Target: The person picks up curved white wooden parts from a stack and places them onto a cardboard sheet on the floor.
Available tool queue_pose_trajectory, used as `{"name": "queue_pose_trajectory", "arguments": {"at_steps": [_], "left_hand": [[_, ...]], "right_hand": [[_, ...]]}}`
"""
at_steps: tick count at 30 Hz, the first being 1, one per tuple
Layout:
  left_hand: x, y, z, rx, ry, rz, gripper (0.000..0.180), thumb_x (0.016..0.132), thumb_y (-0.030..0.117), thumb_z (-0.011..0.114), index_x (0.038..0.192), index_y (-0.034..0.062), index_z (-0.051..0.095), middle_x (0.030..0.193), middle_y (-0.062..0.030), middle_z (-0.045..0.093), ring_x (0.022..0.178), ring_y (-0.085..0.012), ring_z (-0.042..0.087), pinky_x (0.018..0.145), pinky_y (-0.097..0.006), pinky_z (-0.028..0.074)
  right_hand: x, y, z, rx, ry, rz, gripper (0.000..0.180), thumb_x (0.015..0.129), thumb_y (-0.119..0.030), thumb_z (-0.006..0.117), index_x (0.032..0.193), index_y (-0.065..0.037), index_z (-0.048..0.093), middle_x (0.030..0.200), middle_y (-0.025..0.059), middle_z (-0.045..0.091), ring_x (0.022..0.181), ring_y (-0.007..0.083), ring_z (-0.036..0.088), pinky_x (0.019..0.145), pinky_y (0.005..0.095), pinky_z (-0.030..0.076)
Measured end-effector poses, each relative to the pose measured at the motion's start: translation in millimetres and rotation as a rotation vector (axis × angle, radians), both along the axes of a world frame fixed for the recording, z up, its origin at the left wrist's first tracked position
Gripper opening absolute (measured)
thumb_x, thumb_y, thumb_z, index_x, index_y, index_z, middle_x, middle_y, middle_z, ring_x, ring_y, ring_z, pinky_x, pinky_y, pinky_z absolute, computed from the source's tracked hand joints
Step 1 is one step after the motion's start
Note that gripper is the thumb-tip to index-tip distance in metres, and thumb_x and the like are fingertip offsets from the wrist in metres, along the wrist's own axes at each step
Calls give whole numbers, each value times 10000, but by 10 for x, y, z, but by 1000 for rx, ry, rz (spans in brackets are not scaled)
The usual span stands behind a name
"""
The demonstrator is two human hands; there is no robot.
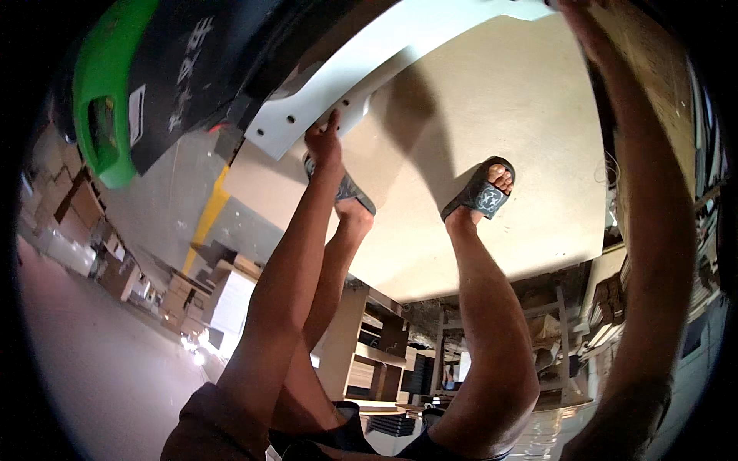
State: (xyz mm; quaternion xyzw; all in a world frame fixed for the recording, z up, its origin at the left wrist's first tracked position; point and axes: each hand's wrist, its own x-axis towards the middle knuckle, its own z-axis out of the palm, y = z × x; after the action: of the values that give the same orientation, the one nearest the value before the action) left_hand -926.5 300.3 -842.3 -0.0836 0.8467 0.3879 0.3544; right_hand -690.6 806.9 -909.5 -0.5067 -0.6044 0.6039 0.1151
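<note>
A long white panel with small dark holes near its left end runs across the top of the view, tilted above a large pale board. My left hand is closed on the panel's near edge beside the holes, its thumb lying along the face. At the panel's far right end is my right hand, closed around its end. The picture's upper edge cuts off part of that hand, so its fingers show only in part. My feet, in dark slide sandals, stand on the pale board.
A black body with a green slotted part rises at upper left. Yellow tape marks the grey floor. Cardboard boxes stand at left; a wooden shelf unit stands behind me. Stacked sheets lie at right.
</note>
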Motion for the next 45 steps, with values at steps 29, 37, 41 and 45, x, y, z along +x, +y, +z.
{"name": "queue_pose_trajectory", "arguments": {"at_steps": [29, 37, 41, 45], "left_hand": [[-140, -39, 152, 112, -3, 29, 778, 850, 273, 823, 1447, 28, 388, 1356, -118, 561, 1224, -278, 540, 1050, -400, 428], [-166, -1287, 895, -213, 172, -539, 1010, 844, 228, 815, 1586, 11, 164, 1562, -245, 337, 1390, -339, 440, 1096, -432, 445], [124, -2045, 2111, -305, 150, -907, 920, 855, 224, 786, 1575, 38, 244, 1573, -233, 345, 1384, -378, 447, 1093, -427, 465], [245, -2792, 3281, -552, -76, -630, 963, 843, 240, 815, 1575, 42, 222, 1477, -204, 469, 1293, -330, 523, 1059, -414, 475]], "right_hand": [[-176, -404, 200, 61, -247, 224, 665, 947, -448, 675, 1452, -70, 466, 1384, 160, 548, 1260, 323, 528, 1076, 430, 407], [711, -1502, 618, 330, -415, 74, 613, 952, -434, 682, 1420, -72, 520, 1320, 171, 607, 1218, 312, 569, 1044, 431, 448], [1747, -3422, 1744, 175, -430, 18, 424, 929, -164, 704, 1290, 19, 576, 1246, 246, 611, 1162, 374, 591, 972, 445, 497], [2564, -4506, 3078, -125, -546, -158, 420, 951, -220, 695, 1287, 5, 579, 1258, 228, 569, 1125, 358, 589, 949, 455, 491]]}}
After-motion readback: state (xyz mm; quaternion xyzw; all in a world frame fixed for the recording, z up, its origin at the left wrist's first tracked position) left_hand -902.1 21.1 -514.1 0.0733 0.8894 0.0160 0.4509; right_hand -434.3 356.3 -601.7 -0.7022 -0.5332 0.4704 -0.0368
